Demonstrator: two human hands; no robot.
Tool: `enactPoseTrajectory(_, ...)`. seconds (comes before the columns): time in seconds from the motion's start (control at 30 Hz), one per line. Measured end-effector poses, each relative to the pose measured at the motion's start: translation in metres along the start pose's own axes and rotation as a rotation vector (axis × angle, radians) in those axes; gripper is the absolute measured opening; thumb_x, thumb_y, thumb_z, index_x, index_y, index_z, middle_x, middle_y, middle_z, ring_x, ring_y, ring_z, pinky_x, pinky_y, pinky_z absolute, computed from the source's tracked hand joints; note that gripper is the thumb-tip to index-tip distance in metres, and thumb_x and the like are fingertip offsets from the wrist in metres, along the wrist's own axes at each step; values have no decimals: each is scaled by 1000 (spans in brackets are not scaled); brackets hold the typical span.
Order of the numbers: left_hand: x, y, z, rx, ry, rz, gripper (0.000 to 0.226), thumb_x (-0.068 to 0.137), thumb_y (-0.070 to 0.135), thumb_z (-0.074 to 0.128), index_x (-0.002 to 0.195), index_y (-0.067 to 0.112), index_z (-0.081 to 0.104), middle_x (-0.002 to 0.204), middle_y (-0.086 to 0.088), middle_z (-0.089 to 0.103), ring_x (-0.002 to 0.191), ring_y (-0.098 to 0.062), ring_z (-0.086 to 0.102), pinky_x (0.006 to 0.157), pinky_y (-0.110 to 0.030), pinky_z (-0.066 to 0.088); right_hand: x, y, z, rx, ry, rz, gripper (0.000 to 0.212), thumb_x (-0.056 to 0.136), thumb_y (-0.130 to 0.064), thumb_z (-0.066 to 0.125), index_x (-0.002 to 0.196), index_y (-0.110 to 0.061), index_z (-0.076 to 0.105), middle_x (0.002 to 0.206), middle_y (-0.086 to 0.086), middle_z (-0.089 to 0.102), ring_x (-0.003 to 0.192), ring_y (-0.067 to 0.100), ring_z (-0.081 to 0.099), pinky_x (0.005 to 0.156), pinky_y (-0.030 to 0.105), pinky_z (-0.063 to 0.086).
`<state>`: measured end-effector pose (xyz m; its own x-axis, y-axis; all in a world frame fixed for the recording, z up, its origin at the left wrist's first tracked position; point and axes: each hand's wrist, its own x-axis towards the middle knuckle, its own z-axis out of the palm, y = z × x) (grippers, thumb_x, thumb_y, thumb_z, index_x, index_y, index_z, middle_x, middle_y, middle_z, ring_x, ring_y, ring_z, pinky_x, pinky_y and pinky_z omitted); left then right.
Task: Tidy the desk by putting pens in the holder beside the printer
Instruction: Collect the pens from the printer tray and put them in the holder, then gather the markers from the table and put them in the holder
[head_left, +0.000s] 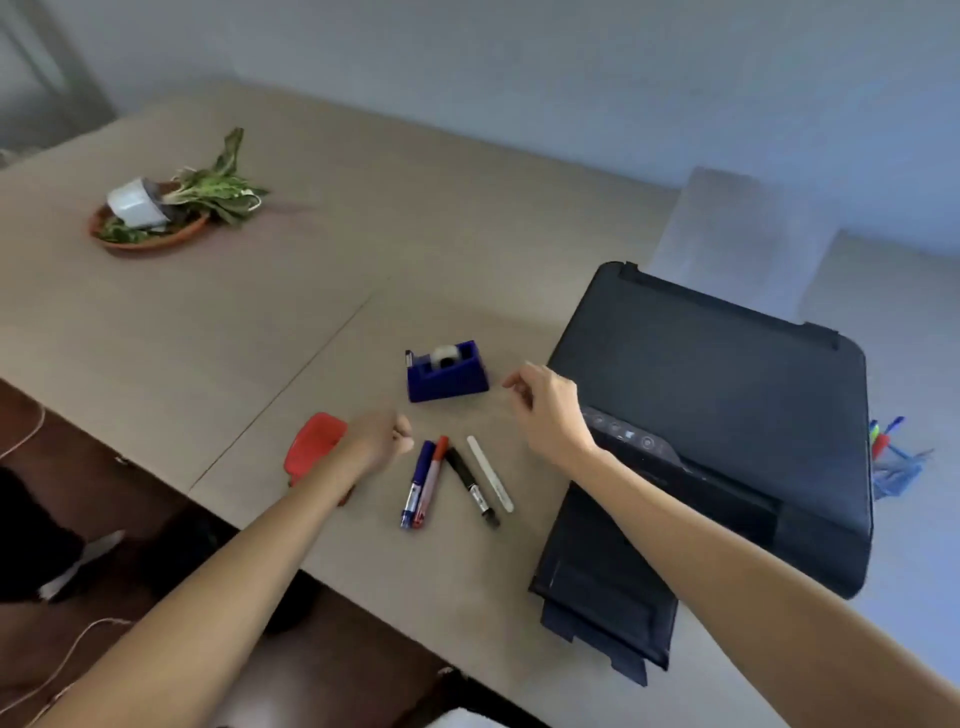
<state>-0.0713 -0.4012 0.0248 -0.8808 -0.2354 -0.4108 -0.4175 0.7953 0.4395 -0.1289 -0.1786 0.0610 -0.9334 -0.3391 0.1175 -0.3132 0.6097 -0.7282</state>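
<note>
Several pens lie together on the desk near its front edge: a blue marker (418, 483), a red marker (432, 480), a black marker (471, 486) and a slim white pen (490, 473). My left hand (376, 441) hovers just left of them, fingers curled into a fist, holding nothing. My right hand (550, 410) hangs above the desk beside the printer's front left corner, fingers loosely apart and empty. A blue mesh holder (896, 470) with several coloured pens stands to the right of the black printer (717, 415), partly hidden by it.
A blue tape dispenser (447, 370) sits just beyond the pens. A red object (311, 447) lies under my left wrist. A tipped white pot with a leafy plant rests in an orange saucer (150, 218) at the far left. The printer's paper tray (602, 592) overhangs the desk's front edge.
</note>
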Motion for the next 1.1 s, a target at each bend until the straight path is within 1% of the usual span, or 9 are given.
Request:
enactPoseTrajectory(0.03,0,-19,11,-2,-27,-39,16,85,8,58,95,10,71,98,-10,71,97,-25,67,79,-26,45,-3,3,19,-32,-81,36,20,88,0,49,97,-4,66,86,4,62,73,11,55,68,19,39)
enactPoseTrajectory(0.1,4,-49,34,-11,-65,-81,18,83,5,54,92,5,70,98,-13,74,100,-30,68,79,-30,50,-9,11,56,-126,-235,156,22,92,-3,45,105,-3,63,99,13,66,86,23,59,70,26,42)
enactPoseTrajectory(0.2,10,-58,63,-112,-42,-120,20,85,12,56,96,-2,66,99,-21,72,96,-35,67,78,-37,52,-13,25,89,-270,-390,311,24,95,-5,44,114,-2,58,111,17,64,84,23,55,69,30,44)
enactPoseTrajectory(0.33,24,-53,78,-186,-9,-132,25,87,27,60,94,4,67,89,-16,72,84,-31,68,75,-39,57,-9,38,117,-462,-478,342,36,92,-5,51,127,-1,46,126,21,54,111,33,55,95,39,48)
enactPoseTrajectory(0.47,32,-51,84,-27,33,-43,32,86,38,58,95,8,64,97,-11,69,87,-29,66,73,-38,56,-11,52,134,-513,-458,405,50,88,-2,58,134,-6,40,132,18,46,118,31,48,99,40,45)
enactPoseTrajectory(0.7,40,-44,96,80,61,49,40,84,45,59,102,10,58,103,-9,61,90,-28,63,74,-38,55,-3,61,127,-299,-261,615,34,97,-6,45,131,-1,43,125,20,55,111,29,60,89,36,51)
enactPoseTrajectory(0.87,49,-38,104,151,24,-42,34,85,12,59,117,6,51,120,-16,56,106,-35,60,84,-42,50,-19,51,134,-202,-386,589,47,91,-26,58,129,-1,45,127,16,50,115,30,52,98,41,47)
enactPoseTrajectory(0.97,53,-35,104,61,83,-153,28,92,9,47,119,2,48,122,-19,57,109,-37,59,83,-43,50,-25,54,136,-314,-452,613,51,93,-20,57,135,1,39,135,18,43,117,32,52,96,40,45)
enactPoseTrajectory(1.1,53,-19,104,-182,94,-181,22,93,10,47,114,3,45,110,-18,64,96,-37,65,70,-39,51,-30,58,121,-309,-375,678,39,94,-22,53,127,-2,42,120,17,57,103,33,62,77,40,52)
